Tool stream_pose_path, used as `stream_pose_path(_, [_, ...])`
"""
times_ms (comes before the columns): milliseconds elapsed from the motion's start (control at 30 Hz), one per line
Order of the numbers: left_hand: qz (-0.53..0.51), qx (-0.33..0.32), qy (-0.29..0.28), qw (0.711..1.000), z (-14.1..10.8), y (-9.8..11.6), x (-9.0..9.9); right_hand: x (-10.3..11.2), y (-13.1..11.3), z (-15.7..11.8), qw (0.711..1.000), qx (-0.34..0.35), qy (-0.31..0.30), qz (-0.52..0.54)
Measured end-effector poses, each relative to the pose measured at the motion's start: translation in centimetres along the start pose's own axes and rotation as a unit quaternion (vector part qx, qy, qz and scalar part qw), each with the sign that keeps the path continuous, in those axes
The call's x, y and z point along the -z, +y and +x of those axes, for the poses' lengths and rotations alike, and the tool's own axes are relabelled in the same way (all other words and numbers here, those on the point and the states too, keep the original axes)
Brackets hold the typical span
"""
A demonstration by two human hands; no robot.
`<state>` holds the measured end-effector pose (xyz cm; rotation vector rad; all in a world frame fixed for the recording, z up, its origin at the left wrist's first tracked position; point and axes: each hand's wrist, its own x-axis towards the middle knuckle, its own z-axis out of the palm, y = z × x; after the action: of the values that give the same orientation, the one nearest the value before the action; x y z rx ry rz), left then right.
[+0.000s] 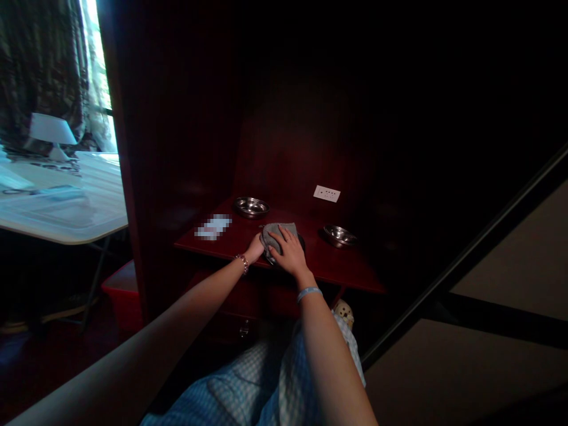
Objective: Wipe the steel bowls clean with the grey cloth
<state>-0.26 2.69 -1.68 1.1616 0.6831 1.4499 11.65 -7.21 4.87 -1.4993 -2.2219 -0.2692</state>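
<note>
A grey cloth [278, 232] is draped over a round, dark, shiny dish [302, 241], most of it hidden by the cloth and my hands. It looks like a metal bowl. My left hand [254, 248] grips its left side, fingers partly hidden under the cloth. From the right, my right hand [290, 251] presses the cloth onto it with fingers curved and somewhat apart. One shiny metal bowl [251, 207] stands behind and left of my hands, another metal bowl [339, 236] to their right. All rest on or above a dark red shelf [326, 269].
A white socket plate [327, 193] is on the back wall. A blurred pale item [213, 227] lies at the shelf's left. Below are a drawer handle [244, 329] and a beige holed clog [344, 313]. Leftward stand a red bin [124, 296] and a white table [89, 213] with a lamp [53, 130].
</note>
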Motion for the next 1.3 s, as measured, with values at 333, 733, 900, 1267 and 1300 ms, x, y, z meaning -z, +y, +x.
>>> stream_pose_path(333, [0.064,0.017,0.036,0.997,0.2,0.0,-0.1,0.0,1.0,0.0,0.984,-0.172,0.000,0.044])
stream_pose_path(733, [0.058,0.023,0.027,0.998,-0.2,-0.1,-0.1,-1.1,4.2,-0.8,0.931,-0.326,0.020,0.165])
stream_pose_path(900, [0.054,0.026,0.022,0.998,-0.2,-0.2,-0.1,-0.8,4.1,-0.9,0.925,-0.339,0.045,0.163])
stream_pose_path(1267, [0.055,0.033,0.018,0.998,-0.1,-0.2,-0.2,-1.5,4.5,-0.8,0.937,-0.306,0.074,0.149])
stream_pose_path(1300, [0.055,0.029,0.020,0.998,-0.1,-0.2,-0.1,-1.5,4.5,-0.8,0.940,-0.295,0.081,0.148])
